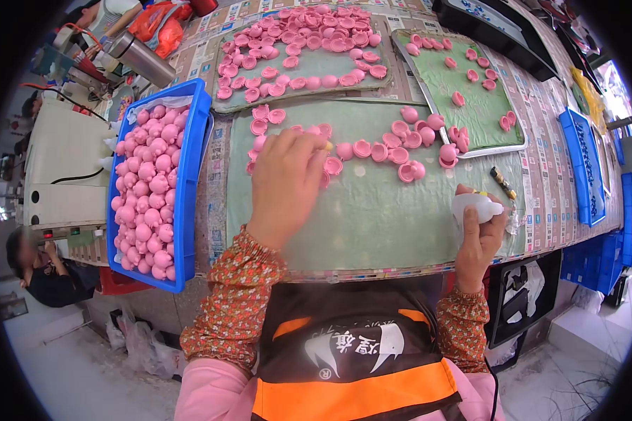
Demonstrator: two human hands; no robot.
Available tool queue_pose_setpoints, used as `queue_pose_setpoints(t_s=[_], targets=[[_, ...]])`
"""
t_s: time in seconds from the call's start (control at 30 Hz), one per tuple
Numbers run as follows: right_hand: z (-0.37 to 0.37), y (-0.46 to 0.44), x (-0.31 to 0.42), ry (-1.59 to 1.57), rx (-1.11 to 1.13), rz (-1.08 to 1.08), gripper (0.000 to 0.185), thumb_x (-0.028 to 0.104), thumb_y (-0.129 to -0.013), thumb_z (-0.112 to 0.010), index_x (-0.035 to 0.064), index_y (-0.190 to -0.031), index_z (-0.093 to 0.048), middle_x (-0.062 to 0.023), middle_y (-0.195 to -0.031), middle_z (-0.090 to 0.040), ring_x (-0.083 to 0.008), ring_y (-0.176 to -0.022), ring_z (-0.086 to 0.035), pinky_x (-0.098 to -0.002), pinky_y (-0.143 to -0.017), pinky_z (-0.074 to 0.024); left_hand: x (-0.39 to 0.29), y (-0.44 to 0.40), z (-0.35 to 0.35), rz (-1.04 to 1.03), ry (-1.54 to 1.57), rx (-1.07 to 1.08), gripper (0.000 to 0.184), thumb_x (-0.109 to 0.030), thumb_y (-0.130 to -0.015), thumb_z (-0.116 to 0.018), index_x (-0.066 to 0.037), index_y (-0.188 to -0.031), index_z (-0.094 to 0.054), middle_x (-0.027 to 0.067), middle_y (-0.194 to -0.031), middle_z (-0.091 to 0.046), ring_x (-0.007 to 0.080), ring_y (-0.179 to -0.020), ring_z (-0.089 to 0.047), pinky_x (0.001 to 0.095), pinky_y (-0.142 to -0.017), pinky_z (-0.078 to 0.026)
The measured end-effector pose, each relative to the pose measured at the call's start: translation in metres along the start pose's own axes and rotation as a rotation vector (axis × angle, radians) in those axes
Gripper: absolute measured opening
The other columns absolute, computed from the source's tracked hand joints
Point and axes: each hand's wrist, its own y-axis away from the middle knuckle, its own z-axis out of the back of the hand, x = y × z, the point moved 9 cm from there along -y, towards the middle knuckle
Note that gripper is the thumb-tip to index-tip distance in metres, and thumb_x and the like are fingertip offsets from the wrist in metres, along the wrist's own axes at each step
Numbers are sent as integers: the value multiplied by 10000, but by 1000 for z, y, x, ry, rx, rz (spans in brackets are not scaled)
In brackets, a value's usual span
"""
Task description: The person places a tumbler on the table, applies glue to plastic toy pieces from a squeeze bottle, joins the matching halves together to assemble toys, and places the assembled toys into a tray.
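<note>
My left hand (286,179) reaches over the green mat (372,238), its fingers among pink half shells at the mat's left part. Whether the fingertips grip a piece is hidden by the hand. On the right, my right hand (479,235) is closed around a small white bottle (476,208), its nozzle pointing right. Between the hands lies a loose group of pink shells (398,154), some hollow side up. A small dark and gold tube (503,182) rests just above the bottle.
A blue crate (202,133) of pink balls stands at the left. Behind are a board (302,67) covered with pink shells and a green tray (463,98) with scattered ones. A blue tray (572,158) lies far right. Other people (53,270) are at the left.
</note>
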Motion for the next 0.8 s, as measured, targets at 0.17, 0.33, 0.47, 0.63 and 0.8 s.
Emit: queue_pose_setpoints(t_s=[0.17,0.33,0.47,0.63,0.8], targets=[[-14,10,5,-31,49,-31,341,98,-954,-569,12,-1253,-431,-166,-1123,-641,-209,-1053,-605,-335,-936,-454,-24,-10,-26,-75,-216,84,224,-181,-807,-692,-102,-1009,-633,50,-989,-571,251,-948,-531,397,-811,-418],[-23,20,12,11,107,-41,362,105,-945,-577,16,-1261,-426,-149,-1093,-644,-197,-1019,-607,-325,-923,-453,-25,-8,-52,-106,-421,213,288,-233,-782,-715,-111,-1010,-588,54,-1009,-548,239,-963,-516,407,-823,-403],[-25,25,9,43,176,-56,373,121,-943,-577,17,-1265,-421,-147,-1085,-645,-184,-962,-612,-315,-900,-456,-27,0,-49,-156,-403,136,265,-195,-789,-699,-97,-994,-562,70,-964,-537,252,-937,-518,405,-816,-404],[-35,29,12,-14,250,-107,363,137,-946,-561,26,-1257,-412,-152,-1087,-642,-183,-964,-608,-314,-867,-467,-27,10,-35,-139,-255,68,252,-158,-799,-657,-93,-1025,-566,94,-958,-543,274,-893,-515,402,-801,-406],[-55,37,20,-183,267,-245,337,99,-926,-557,34,-1224,-414,-140,-1065,-634,-181,-931,-604,-314,-817,-487,-32,27,-13,109,444,254,326,-212,-895,-604,-61,-1178,-548,15,-955,-540,120,-877,-508,289,-757,-420]])
